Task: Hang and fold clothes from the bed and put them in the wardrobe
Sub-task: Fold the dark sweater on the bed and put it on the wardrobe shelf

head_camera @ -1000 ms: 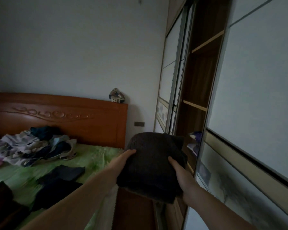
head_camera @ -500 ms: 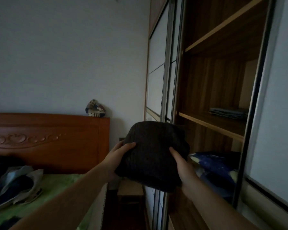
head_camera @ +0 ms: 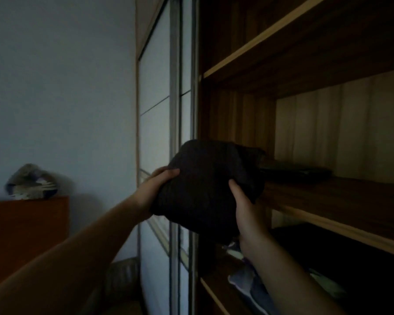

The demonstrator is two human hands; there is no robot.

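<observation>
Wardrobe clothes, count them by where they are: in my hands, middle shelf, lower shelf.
In both hands, left hand and right hand: 1, dark folded garment
Middle shelf: 1, flat dark folded item
Lower shelf: 1 blue-and-white bundle; the rest too dark to tell
Total: 3

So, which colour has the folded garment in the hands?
Very dark, near black, in the head view: folded garment.

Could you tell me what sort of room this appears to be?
Most likely a bedroom: a wooden headboard stands against the wall, and an open sliding-door wardrobe with shelves faces the person, whose hands hold a folded dark garment at a shelf.
</observation>
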